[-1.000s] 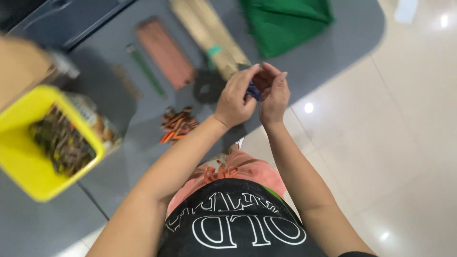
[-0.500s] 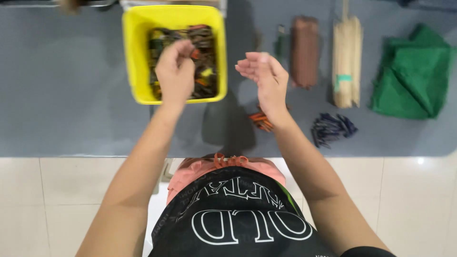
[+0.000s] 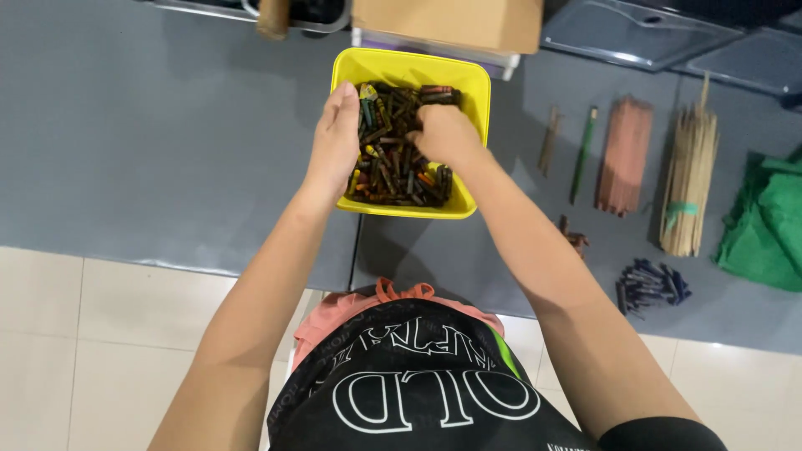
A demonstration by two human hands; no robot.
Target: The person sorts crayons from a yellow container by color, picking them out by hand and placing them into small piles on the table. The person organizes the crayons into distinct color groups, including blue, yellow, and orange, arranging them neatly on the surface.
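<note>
A yellow square tub (image 3: 408, 68) full of short crayons (image 3: 398, 171) in mixed colours stands on the grey table. My left hand (image 3: 335, 140) rests at the tub's left rim, fingers together and pointing into it, nothing visibly held. My right hand (image 3: 444, 134) is down among the crayons, fingers curled into the pile; whether it grips any is hidden.
To the right on the table lie a pile of dark blue crayons (image 3: 651, 282), a few orange ones (image 3: 575, 236), a green stick (image 3: 582, 155), a brown bundle (image 3: 624, 156), a bundle of wooden sticks (image 3: 690, 184) and green cloth (image 3: 767, 221). A cardboard box (image 3: 448, 23) sits behind the tub.
One second ago both hands were joined over the blue crayons at the right. Since then the view swung to the tub and both hands have gone down into it.
</note>
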